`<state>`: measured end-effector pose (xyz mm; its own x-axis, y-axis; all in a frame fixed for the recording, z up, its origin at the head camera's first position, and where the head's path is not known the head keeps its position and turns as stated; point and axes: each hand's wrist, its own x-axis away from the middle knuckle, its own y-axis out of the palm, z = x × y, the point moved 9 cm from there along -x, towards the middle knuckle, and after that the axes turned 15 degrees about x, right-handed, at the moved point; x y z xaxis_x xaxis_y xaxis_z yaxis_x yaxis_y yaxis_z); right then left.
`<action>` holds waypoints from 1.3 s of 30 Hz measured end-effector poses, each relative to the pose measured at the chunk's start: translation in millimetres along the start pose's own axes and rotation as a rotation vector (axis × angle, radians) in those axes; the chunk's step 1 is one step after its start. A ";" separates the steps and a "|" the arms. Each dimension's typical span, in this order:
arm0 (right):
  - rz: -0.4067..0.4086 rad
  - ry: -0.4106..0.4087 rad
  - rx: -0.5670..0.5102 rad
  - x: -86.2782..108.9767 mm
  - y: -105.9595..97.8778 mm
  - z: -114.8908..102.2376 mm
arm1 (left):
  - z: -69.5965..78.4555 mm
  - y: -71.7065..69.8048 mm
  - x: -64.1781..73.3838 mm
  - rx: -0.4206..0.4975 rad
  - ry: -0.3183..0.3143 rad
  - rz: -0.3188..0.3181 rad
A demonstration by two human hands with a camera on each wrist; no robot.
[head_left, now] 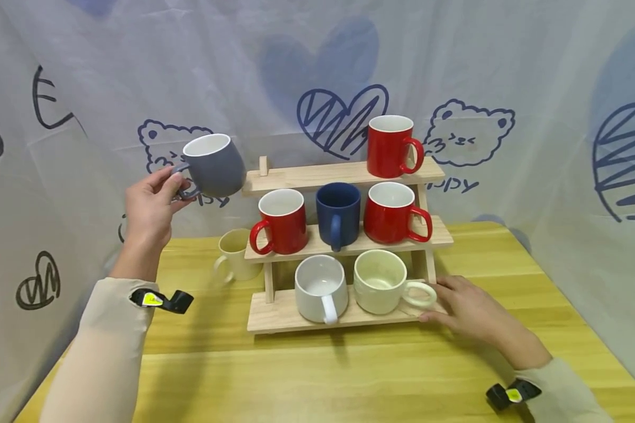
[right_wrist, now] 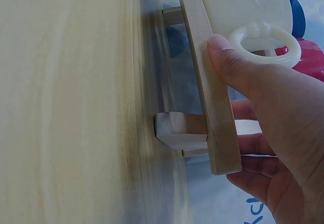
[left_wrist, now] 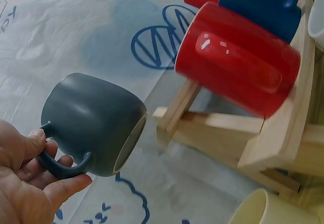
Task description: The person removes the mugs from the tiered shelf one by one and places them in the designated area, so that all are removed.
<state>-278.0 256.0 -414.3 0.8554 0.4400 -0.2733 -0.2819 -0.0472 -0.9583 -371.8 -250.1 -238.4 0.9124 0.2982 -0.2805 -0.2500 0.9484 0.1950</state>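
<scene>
My left hand [head_left: 152, 205] pinches the handle of a grey-blue mug [head_left: 218, 167], white inside. It is held in the air, tilted, beside the left end of the top tier of a wooden rack [head_left: 317, 178]. In the left wrist view, thumb and fingers close around the handle of that mug [left_wrist: 91, 122]. At the lower right, my right hand [head_left: 468, 308] grips the end of the rack's bottom tier. The right wrist view shows its thumb on top of the board [right_wrist: 218, 117] and the fingers beneath, close to the handle of a cream mug [right_wrist: 243, 11].
A red mug [head_left: 387, 147] stands on the top tier's right. Red [head_left: 286, 226], blue [head_left: 338, 214] and red [head_left: 386, 214] mugs fill the middle tier. White [head_left: 317, 294] and cream [head_left: 376, 288] mugs share the bottom. A pale yellow mug [head_left: 238, 255] stands on the table behind, left.
</scene>
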 end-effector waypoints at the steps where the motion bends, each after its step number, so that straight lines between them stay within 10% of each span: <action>1: 0.004 0.000 0.001 -0.5 -0.7 0.8 | -0.4 -3.9 0.1 0.005 -0.004 0.011; 24: -0.012 0.017 0.007 0.7 2.5 2.3 | -38.6 -82.9 11.0 0.196 -0.067 0.200; 39: -0.012 0.015 0.007 -0.3 0.4 1.1 | -87.0 -116.3 25.3 0.161 -0.108 0.261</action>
<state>-278.9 256.8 -414.5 0.8653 0.4266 -0.2633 -0.2747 -0.0359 -0.9609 -347.9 -343.5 -350.0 0.8555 0.5077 -0.1020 -0.4334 0.8098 0.3955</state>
